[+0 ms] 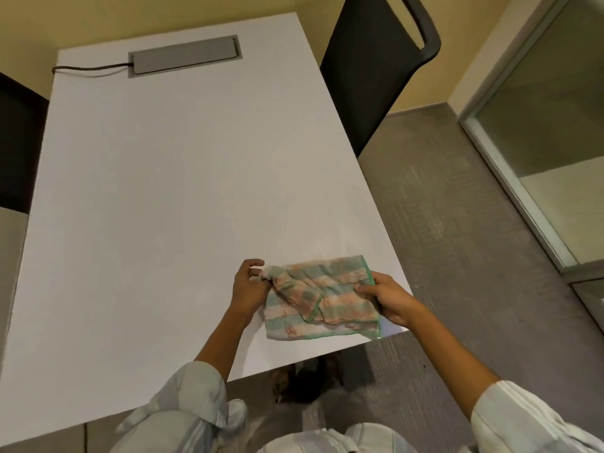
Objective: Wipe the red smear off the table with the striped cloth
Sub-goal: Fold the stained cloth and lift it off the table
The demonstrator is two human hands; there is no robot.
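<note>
The striped cloth (322, 297), green and white with pink-red stains, is partly folded and held over the near right corner of the white table (163, 191). My left hand (250, 286) pinches its left end. My right hand (389, 300) grips its right edge. No red smear shows on the table top in this view.
A grey cable hatch (184, 57) with a dark cable (91, 68) lies at the table's far end. A black chair (376, 67) stands at the right side, another dark chair (19, 145) at the left. Grey carpet (457, 256) and a glass partition (549, 125) are on the right.
</note>
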